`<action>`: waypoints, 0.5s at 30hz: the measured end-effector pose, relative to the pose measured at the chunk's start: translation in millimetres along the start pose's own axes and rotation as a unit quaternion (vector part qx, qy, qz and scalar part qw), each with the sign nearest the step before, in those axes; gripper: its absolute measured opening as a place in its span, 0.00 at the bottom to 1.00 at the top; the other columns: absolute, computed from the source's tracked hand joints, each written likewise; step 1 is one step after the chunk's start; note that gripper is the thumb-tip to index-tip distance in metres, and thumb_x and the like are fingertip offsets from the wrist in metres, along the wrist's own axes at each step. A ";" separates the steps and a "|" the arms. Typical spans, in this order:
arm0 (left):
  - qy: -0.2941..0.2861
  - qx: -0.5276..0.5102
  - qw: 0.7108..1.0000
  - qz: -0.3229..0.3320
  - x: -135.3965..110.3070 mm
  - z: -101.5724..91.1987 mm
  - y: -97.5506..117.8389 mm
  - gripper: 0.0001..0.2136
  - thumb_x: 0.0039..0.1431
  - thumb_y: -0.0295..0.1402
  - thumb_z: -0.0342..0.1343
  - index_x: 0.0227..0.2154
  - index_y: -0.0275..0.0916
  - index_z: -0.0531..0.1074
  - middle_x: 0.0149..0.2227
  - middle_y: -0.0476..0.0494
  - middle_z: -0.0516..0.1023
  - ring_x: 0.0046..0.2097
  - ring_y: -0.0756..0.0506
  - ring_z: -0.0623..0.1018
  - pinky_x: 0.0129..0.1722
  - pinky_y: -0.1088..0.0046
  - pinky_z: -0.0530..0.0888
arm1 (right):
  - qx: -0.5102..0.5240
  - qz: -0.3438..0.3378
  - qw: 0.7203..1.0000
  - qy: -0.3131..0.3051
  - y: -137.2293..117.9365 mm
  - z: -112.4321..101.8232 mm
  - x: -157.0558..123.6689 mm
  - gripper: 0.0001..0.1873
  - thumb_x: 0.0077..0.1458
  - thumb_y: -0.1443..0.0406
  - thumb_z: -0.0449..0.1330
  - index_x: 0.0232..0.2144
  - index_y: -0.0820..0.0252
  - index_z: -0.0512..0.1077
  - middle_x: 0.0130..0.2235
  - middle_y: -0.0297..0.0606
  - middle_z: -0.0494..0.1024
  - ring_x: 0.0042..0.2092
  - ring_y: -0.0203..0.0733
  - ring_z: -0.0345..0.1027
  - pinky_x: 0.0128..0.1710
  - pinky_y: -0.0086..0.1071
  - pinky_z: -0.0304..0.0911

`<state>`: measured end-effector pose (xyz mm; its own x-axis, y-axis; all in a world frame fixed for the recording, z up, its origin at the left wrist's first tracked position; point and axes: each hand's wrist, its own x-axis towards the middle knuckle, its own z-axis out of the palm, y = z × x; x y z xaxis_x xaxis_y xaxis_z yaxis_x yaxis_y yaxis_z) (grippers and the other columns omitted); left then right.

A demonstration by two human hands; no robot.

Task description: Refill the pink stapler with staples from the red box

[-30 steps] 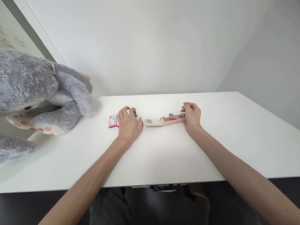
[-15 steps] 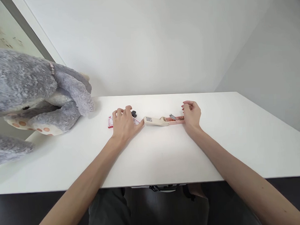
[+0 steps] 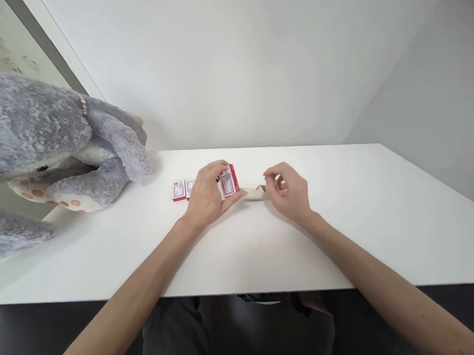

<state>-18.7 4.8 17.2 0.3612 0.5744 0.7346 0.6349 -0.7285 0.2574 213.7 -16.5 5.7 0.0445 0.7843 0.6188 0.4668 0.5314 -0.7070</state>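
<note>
My left hand (image 3: 207,193) is closed on a small red-and-white box (image 3: 227,183), tilted up between thumb and fingers. Two similar small boxes lie flat just left of it, one (image 3: 178,190) in plain view and the other (image 3: 189,187) partly behind the hand. An opened stapler (image 3: 253,193) lies on the table, its cream part pointing left. My right hand (image 3: 288,191) is over its pink part, thumb and fingers curled together. Whatever sits in those fingertips, if anything, is too small to tell, and most of the pink part is covered.
The white table (image 3: 260,260) runs back to a pale wall. A large grey plush toy (image 3: 113,136) sits at the left end. A small black object (image 3: 217,178) shows partly behind my left hand.
My left hand has moved right from the stapler's cream end and now holds up a small box. My right hand has shifted left along the stapler, covering more of it.
</note>
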 end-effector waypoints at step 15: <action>-0.017 -0.218 0.975 0.039 -4.2 11.7 16.9 0.24 0.68 0.45 0.60 0.60 0.46 0.59 0.61 0.32 0.72 0.63 0.36 0.73 0.61 0.50 0.71 | 0.337 0.189 0.856 -0.344 -5.2 7.4 3.8 0.22 0.66 0.45 0.60 0.38 0.58 0.73 0.25 0.35 0.79 0.26 0.41 0.74 0.24 0.31 0.62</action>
<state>-1.5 -5.6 11.1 0.4242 0.5176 0.7430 0.2565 -0.8556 0.4496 205.0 -13.9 9.1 -0.5589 0.8208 0.1180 -0.0920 0.0801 -0.9925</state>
